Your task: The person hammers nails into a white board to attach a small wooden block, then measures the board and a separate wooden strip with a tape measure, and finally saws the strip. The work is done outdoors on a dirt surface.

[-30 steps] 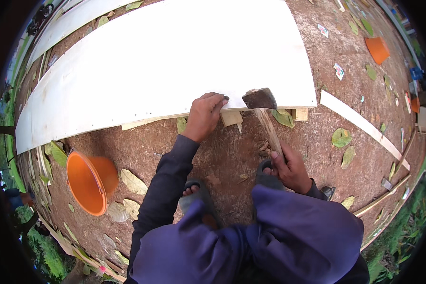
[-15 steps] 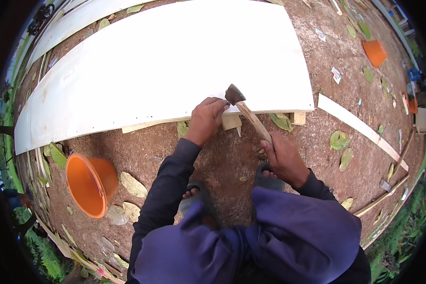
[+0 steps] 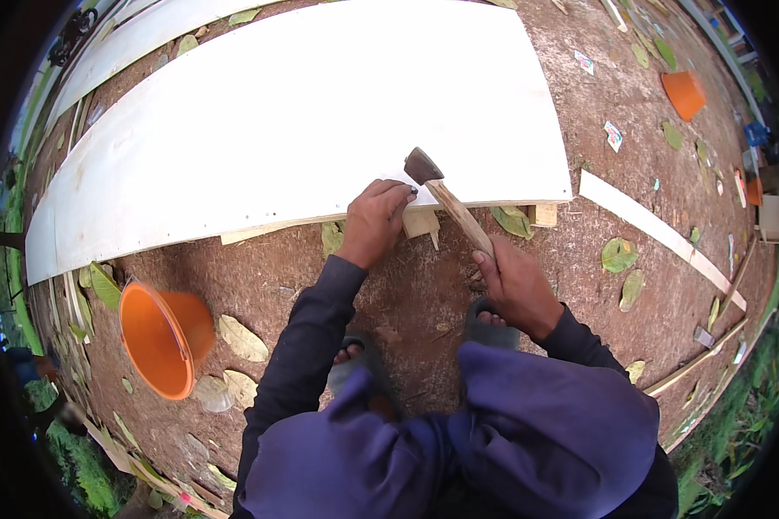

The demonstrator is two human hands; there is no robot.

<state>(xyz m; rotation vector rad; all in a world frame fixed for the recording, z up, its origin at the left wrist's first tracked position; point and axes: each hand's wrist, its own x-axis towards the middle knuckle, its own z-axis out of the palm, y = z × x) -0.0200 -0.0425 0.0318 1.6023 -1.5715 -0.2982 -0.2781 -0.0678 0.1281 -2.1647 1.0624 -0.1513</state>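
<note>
A large white panel [image 3: 312,112] lies in front of me, raised off the ground on wood pieces. At its near edge my left hand [image 3: 375,223] is closed, its thumb and fingertips pinching a small dark nail [image 3: 414,191] against the surface. My right hand [image 3: 519,288] wraps round the lower part of the wooden handle of a hatchet [image 3: 460,216]. The hatchet's dark metal head is just above and beside the left fingertips, apart from them. Small dark nail heads dot the panel's near edge to the left.
An orange bucket [image 3: 157,339] lies tilted at the left; another orange bucket [image 3: 684,95] is at the far right. A long pale wood strip [image 3: 658,232] lies on the dirt to the right. Dry leaves [image 3: 244,338] are scattered around. A wood block [image 3: 421,223] sticks out under the panel.
The hatchet head has lifted slightly up and left, away from the left fingertips, showing more of the nail. The left hand stays at the panel's edge.
</note>
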